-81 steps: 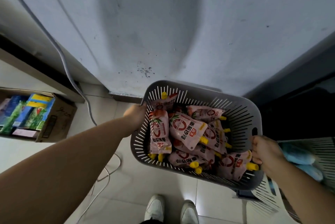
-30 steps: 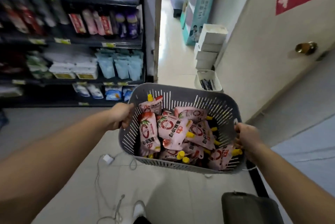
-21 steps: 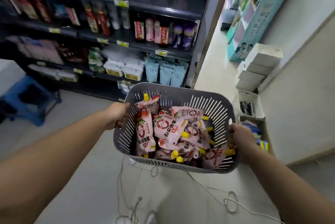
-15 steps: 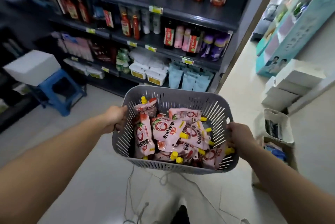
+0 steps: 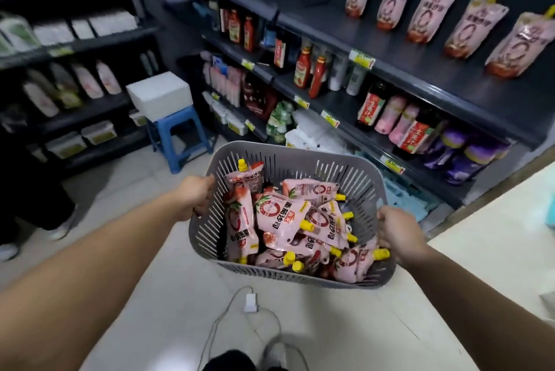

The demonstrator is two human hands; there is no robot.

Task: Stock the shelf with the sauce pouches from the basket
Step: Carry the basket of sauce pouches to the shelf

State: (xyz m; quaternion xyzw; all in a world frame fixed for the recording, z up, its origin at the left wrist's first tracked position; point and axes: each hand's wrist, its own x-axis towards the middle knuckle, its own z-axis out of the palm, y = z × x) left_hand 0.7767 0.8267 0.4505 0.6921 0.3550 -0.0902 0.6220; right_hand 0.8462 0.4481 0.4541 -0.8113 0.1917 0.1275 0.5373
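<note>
Basket (image 5: 288, 157) of sauce pouches (image 5: 282, 219) hangs gripped between left hand (image 5: 195, 198) and right hand (image 5: 396, 231); best carried level to the shelf (image 5: 420, 70) of matching pouches.

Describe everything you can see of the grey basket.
The grey basket looks like plastic, rectangular with rounded corners and slotted walls. It is held off the floor, tilted slightly, in front of the dark shelves. The left hand grips its left rim and the right hand its right rim. Inside lies a loose pile of pink sauce pouches with yellow caps.
</note>
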